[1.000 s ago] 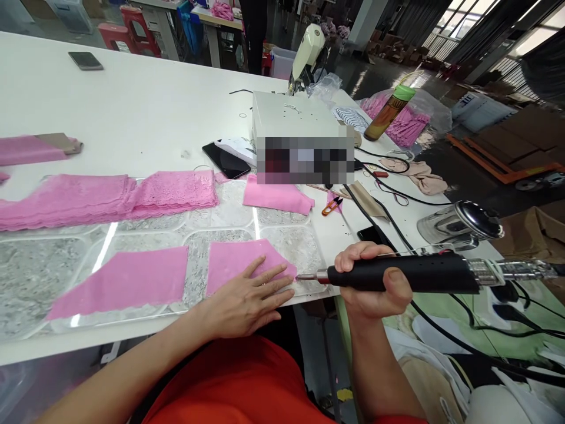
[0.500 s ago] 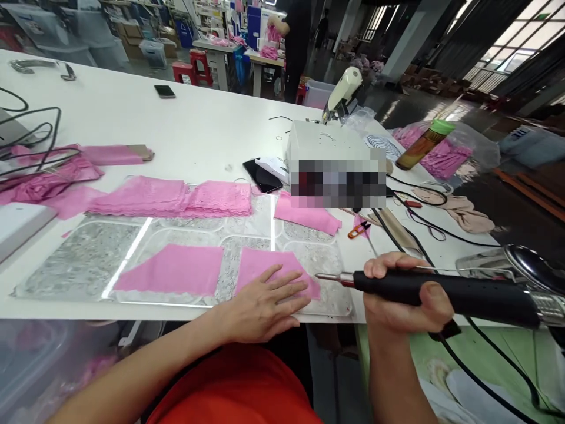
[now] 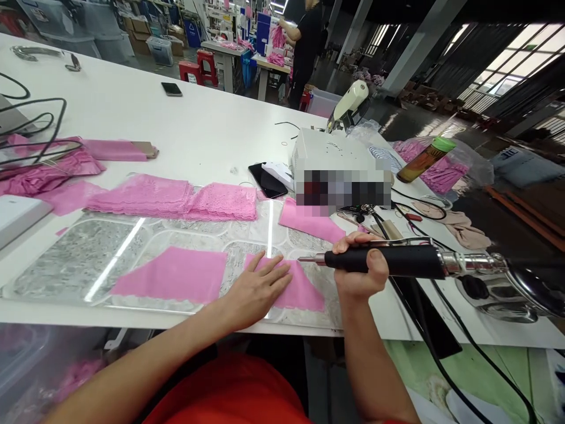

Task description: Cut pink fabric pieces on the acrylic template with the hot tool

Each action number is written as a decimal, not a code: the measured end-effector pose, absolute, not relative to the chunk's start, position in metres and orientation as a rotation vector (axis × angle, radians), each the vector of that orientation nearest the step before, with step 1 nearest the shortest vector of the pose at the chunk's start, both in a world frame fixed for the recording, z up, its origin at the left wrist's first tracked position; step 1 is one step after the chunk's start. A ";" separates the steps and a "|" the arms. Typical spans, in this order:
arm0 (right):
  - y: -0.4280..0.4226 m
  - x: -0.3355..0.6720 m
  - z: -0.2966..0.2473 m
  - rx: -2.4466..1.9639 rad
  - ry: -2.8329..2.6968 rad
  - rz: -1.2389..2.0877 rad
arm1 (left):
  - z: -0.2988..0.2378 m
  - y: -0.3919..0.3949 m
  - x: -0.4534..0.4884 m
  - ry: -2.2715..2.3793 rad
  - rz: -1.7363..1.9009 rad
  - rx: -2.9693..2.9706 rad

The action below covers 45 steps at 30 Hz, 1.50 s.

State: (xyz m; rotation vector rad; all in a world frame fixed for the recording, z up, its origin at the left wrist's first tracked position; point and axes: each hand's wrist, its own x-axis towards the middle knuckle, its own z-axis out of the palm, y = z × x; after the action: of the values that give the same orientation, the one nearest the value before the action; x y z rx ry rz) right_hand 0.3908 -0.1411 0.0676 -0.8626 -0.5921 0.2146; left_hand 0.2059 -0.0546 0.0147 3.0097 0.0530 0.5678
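My left hand [image 3: 256, 291] lies flat with fingers spread on a pink fabric piece [image 3: 304, 294] with a slanted right side. My right hand [image 3: 361, 268] is wrapped around a black-handled tool with a thin metal tip [image 3: 397, 261], which looks like a soldering iron. Its tip points left and sits at the fabric's upper edge, close to my left fingertips; whether it touches I cannot tell. To the left lies a second pink piece [image 3: 176, 274] of similar shape. Both pieces rest on a grey marbled board [image 3: 57, 265].
Stacked pink lace-edged pieces [image 3: 141, 194] lie behind. A white box-shaped device [image 3: 335, 150], phone [image 3: 267, 179] and another pink piece [image 3: 309, 221] are near the board's back right. Black cables [image 3: 424, 318] trail at right. A bottle [image 3: 426, 159] stands beyond. A person [image 3: 309, 47] works in the background.
My right hand has brought the tool left and up, its tip now at the fabric's upper edge. My left hand has slid left on the fabric. The camera view has shifted slightly.
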 end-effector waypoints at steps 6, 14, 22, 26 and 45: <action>-0.143 0.396 0.068 -0.865 -0.593 0.182 | 0.012 -0.055 0.204 0.078 0.647 2.994; -0.144 0.396 0.067 -0.858 -0.609 0.169 | 0.011 -0.056 0.206 0.089 0.684 3.001; -0.144 0.394 0.068 -0.863 -0.624 0.187 | 0.013 -0.057 0.206 0.104 0.705 2.981; -0.144 0.394 0.068 -0.861 -0.621 0.204 | 0.014 -0.057 0.206 0.104 0.720 2.968; -0.140 0.390 0.067 -0.879 -0.653 0.184 | 0.015 -0.056 0.205 0.110 0.702 2.953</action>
State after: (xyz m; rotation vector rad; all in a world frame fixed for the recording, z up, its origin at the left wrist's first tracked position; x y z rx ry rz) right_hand 0.3896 -0.1400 0.0666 -0.8790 -0.6533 0.1838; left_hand 0.2054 -0.0564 0.0154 2.9532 0.1098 0.7016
